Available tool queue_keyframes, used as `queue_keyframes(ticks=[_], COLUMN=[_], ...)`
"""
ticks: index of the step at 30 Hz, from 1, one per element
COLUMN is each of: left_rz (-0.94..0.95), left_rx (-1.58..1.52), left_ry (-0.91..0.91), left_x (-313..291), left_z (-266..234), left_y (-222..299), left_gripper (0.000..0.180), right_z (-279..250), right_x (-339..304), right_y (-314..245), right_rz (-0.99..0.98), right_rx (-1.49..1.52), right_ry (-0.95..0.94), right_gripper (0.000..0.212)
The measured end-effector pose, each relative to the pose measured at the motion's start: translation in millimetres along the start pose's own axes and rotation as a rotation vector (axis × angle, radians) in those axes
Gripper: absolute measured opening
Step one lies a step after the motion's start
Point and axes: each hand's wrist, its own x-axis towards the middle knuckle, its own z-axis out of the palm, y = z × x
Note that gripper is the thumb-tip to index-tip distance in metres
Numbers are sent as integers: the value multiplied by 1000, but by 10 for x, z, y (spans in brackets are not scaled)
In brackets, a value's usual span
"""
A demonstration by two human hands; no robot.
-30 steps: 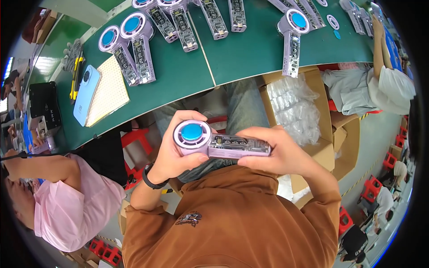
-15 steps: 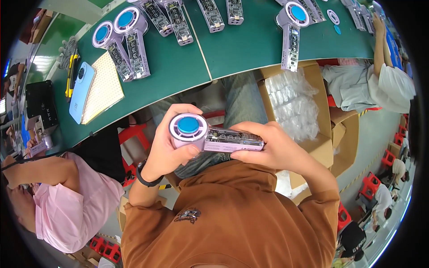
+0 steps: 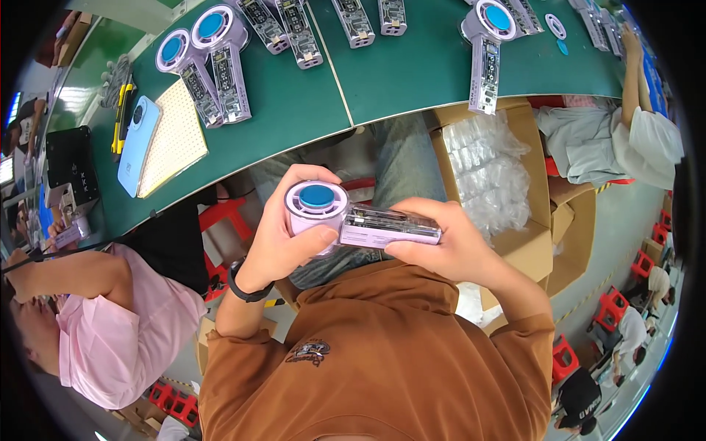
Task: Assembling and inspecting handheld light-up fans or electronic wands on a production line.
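Observation:
Between my two hands, above my lap, is a purple handheld fan [image 3: 317, 212] with a round head, a blue disc in its middle and a see-through handle showing a circuit board. My left hand [image 3: 294, 239] is wrapped round the head, its thumb across the near side. The far end of the handle lies in my right hand [image 3: 445, 239], thumb below and fingers above. The fan lies sideways, head to the left. Similar fans rest on the green table ahead, two at the left [image 3: 220, 70] and one at the right [image 3: 485, 70].
Along the left of the green table [image 3: 412, 73] lie a light blue phone [image 3: 138, 147], a perforated yellowish sheet [image 3: 180, 136] and a yellow-and-black cutter [image 3: 121, 121]. An open cardboard box [image 3: 533, 198] of clear plastic wrapping stands to my right. Co-workers sit on both sides.
The fan has tipped, so its blue disc shows flatter and more of the handle's purple side shows. Both hands have shifted slightly right with it and keep their hold.

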Motion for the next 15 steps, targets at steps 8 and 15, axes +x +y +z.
queue_keyframes(ticks=[8,15], left_rz=[-38,24], left_rx=[-149,-256], left_ry=[-22,-62], left_x=[-27,8], left_z=[-52,-70], left_y=[-218,-177], left_gripper=[55,59], right_z=[-6,11], right_x=[1,-1], right_y=[-39,-70], right_rz=[31,-41], right_rx=[19,-65], right_ry=[-61,-63], right_gripper=[35,34])
